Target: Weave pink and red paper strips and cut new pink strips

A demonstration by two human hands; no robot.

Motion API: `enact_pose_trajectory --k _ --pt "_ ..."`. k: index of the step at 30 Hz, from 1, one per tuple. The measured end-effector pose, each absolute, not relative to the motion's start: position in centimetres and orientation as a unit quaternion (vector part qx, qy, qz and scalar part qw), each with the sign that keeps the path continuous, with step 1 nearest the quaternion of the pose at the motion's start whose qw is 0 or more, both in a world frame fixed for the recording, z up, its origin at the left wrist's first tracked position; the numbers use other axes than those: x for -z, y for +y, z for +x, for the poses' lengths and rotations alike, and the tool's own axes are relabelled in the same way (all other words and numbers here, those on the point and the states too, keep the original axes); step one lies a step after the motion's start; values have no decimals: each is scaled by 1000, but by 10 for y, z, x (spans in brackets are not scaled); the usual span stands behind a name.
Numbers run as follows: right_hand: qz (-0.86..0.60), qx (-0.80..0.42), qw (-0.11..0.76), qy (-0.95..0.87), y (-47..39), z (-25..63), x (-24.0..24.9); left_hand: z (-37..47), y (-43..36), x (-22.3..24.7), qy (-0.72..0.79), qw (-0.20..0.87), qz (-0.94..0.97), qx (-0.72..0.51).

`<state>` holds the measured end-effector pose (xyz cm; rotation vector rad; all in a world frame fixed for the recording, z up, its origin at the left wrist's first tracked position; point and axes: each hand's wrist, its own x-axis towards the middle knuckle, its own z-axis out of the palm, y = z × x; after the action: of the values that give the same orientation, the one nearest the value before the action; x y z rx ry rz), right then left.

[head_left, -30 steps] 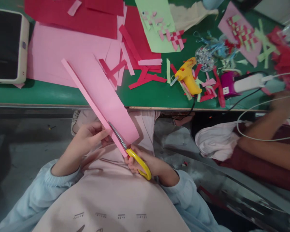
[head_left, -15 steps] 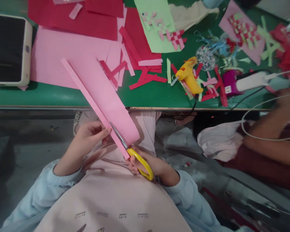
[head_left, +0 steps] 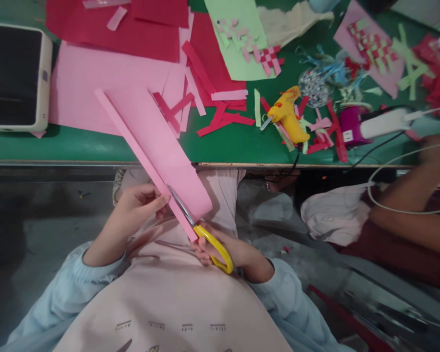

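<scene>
My left hand (head_left: pixel 143 210) pinches the folded edge of a long pink paper sheet (head_left: pixel 168 151), thumb on top near the scissor tip. The sheet slants from the table down to my lap, with a narrow strip along its left side. In my right hand (head_left: pixel 220 244) is a pair of scissors (head_left: pixel 218 252) with yellow handles, fingers wrapped round them. Its metal blades lie along the strip and look nearly closed; part of them is hidden by the paper. The sheet's lower right corner curls beside the blades.
On the green table (head_left: pixel 84 149) lie a phone (head_left: pixel 12 76), red paper (head_left: pixel 113 32), a light green sheet (head_left: pixel 238 61), several cut strips (head_left: pixel 225 124), a yellow glue gun (head_left: pixel 289 115) and a white power adapter (head_left: pixel 383 123) with cables. Another person's arm (head_left: pixel 410 190) is at the right.
The whole view has shifted very slightly. My hands, the scissors and the pink sheet keep almost the same position.
</scene>
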<state>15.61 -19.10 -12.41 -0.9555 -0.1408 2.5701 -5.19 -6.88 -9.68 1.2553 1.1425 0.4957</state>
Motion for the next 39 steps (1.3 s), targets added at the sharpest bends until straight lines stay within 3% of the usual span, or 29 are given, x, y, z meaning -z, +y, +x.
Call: enact_pose_trajectory --k 19,39 --pt "-337 -911 232 -57 -188 154 112 -51 -70 93 511 623 555 -208" --pt "-332 -923 193 -35 -186 155 125 -53 -70 94 501 607 580 -213"
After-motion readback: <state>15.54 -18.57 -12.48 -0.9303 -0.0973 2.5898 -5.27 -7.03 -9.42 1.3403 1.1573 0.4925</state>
